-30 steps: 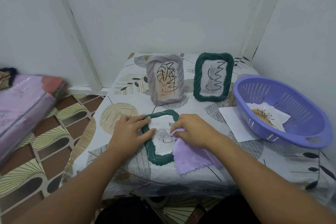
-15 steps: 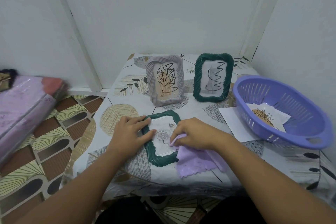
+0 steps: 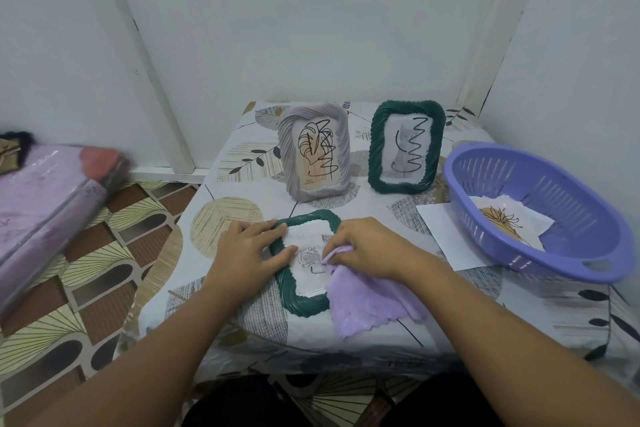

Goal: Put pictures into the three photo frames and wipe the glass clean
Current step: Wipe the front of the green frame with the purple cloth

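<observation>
Purple bundle: at 9 o'clock, off the table on the patterned floor, wrapped in shiny plastic.
Table: covered with a leaf-print cloth, set into a white corner.
Left hand: at 7 o'clock of the lying frame, fingers straight and spread, pressing flat on its left border, fingertips reaching onto the glass.
Flat green frame: lies face up near the front edge of the table, between the two hands; a pale picture with grey roses shows under the glass. Its right border is covered by the right hand and the cloth.
Grey frame: stands upright at 12 o'clock of the flat frame, holding a leaf drawing with black scribbles over it.
Right hand: fingers curled, pinching a fold of the cloth against the glass at the right of the flat frame.
Purple cloth: trails from the right hand towards 5 o'clock, over the frame's lower right corner and onto the table.
Standing green frame: upright just right of the grey one, apart from it, with a grey cat picture and black scribbles.
White paper: flat at 3 o'clock, partly under the basket.
Purple basket: at the right edge of the table, holding loose pictures.
</observation>
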Demonstrator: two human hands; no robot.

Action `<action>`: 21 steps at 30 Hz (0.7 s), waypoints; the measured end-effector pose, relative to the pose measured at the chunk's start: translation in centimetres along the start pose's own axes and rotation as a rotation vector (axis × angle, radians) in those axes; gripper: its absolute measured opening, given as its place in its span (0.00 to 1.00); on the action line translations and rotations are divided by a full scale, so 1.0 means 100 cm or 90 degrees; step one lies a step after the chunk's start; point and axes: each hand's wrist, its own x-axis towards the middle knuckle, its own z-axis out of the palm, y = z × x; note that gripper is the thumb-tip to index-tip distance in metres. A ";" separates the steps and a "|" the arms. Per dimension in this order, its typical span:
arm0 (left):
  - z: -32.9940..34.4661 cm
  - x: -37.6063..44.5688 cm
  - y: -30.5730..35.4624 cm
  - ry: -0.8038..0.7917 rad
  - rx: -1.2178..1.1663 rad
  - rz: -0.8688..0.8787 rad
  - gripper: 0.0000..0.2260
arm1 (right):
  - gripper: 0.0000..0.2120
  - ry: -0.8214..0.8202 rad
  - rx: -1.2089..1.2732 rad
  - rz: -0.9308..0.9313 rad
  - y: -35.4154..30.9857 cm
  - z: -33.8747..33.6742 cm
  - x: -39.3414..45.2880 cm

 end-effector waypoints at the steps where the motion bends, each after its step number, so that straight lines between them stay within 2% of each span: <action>1: 0.000 0.000 0.000 0.001 -0.001 0.001 0.32 | 0.07 0.019 -0.012 -0.006 -0.002 0.003 0.002; 3: 0.000 0.000 -0.001 0.000 0.001 0.003 0.32 | 0.07 0.008 0.003 -0.019 -0.006 0.006 0.002; 7: -0.001 0.001 0.000 -0.005 0.010 0.001 0.33 | 0.07 -0.090 0.027 -0.013 -0.003 -0.005 -0.005; 12: 0.000 0.001 0.000 0.004 0.005 0.007 0.32 | 0.07 0.014 0.007 -0.018 -0.004 0.007 0.002; 14: 0.000 0.001 0.000 0.005 0.004 0.007 0.32 | 0.07 -0.003 0.014 -0.022 -0.005 0.006 0.000; 17: 0.000 0.001 -0.001 0.001 0.001 0.002 0.32 | 0.07 -0.085 0.030 -0.010 -0.001 -0.005 -0.005; 21: 0.001 0.001 -0.002 -0.005 0.021 0.005 0.32 | 0.07 -0.003 0.017 -0.004 -0.001 0.000 0.000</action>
